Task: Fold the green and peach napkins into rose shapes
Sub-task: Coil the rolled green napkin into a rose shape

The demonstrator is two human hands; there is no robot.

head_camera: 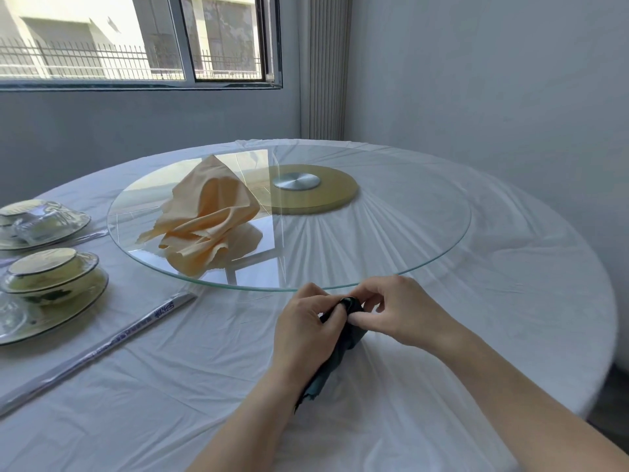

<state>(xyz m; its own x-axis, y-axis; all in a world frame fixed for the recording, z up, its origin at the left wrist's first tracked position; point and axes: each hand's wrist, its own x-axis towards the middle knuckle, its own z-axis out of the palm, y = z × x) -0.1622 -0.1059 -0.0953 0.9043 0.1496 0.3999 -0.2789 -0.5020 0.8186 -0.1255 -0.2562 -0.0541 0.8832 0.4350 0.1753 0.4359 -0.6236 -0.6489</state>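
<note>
Head view: the green napkin [344, 332], seemingly coiled, is pinched by the left hand [306, 330] and right hand [403, 311] at six o'clock on the counter [170, 369] and could be unrolled if either grip is eased; the peach napkin [207, 216] is heaped at ten o'clock.

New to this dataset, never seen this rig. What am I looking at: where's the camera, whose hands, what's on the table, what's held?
No robot here: a person works with bare hands. The single picture comes from a wide-angle camera worn on their head, looking forward and down. The left hand and right hand both pinch a dark green napkin, which looks rolled at its top end, with its tail trailing down by the left wrist. They work over a round table covered in white cloth. On the glass turntable in the middle lies a crumpled peach napkin, untouched. At the left sit stacked dishes and a long wrapped packet; I cannot tell what it contains.
</note>
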